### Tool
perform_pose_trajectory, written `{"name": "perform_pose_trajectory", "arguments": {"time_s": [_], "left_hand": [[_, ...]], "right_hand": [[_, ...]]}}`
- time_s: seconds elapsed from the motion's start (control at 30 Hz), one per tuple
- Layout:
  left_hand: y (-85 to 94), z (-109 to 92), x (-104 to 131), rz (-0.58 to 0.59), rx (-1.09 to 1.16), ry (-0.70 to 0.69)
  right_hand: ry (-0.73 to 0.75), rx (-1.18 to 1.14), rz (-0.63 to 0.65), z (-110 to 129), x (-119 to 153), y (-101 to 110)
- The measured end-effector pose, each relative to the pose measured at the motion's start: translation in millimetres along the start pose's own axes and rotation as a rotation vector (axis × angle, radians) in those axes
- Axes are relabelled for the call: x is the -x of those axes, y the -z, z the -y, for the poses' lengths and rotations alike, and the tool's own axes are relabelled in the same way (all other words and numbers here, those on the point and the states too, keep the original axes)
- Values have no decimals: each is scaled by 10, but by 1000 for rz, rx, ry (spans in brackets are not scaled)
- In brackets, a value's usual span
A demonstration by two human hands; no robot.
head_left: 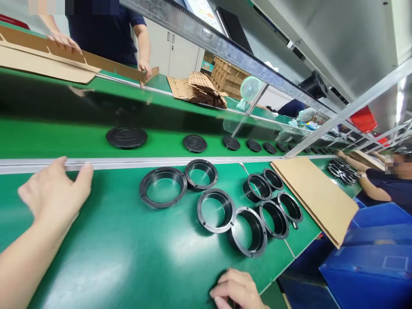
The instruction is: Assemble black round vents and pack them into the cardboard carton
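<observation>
My left hand [56,189] is at the left, over the metal rail [161,162] on the bench edge, thumb and fingers apart, holding nothing. At the bottom, my right hand [238,289] has its fingers curled near the green bench top; a dark thing beneath them is mostly hidden. Several black flanged rings stand on the bench between and beyond my hands, among them a wide ring [163,187], one behind it [201,174] and one in front [216,210]. Past the rail, black round discs [126,137] lie in a row on the green belt [161,143].
Cardboard sheets [317,193] lie at the right beside blue bins [370,257]. A slanting metal post [347,109] rises there. Across the belt a person [99,34] handles cardboard [48,60]; another person [380,184] sits at the far right near more rings.
</observation>
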State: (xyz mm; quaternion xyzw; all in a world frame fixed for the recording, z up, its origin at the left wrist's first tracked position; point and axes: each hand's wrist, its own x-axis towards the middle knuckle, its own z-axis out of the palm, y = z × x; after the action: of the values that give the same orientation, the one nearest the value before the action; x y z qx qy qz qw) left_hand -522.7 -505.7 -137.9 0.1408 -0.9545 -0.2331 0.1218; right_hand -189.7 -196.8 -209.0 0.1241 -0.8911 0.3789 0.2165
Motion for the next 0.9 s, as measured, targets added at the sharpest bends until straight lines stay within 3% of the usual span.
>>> {"name": "perform_pose_trajectory", "arguments": {"time_s": [0.1,0.27,0.57,0.9], "left_hand": [[12,-2,10,32,-7,-22],[-21,29,3,46,2,-70],[-112,136,-3,39,77,-150],[-114,138,21,33,95,-175]], "right_hand": [[-16,-9,53,95,-65,78],[21,18,28,177,-129,116],[106,164,-71,74,-64,3],[140,199,-80,104,-58,-3]]}}
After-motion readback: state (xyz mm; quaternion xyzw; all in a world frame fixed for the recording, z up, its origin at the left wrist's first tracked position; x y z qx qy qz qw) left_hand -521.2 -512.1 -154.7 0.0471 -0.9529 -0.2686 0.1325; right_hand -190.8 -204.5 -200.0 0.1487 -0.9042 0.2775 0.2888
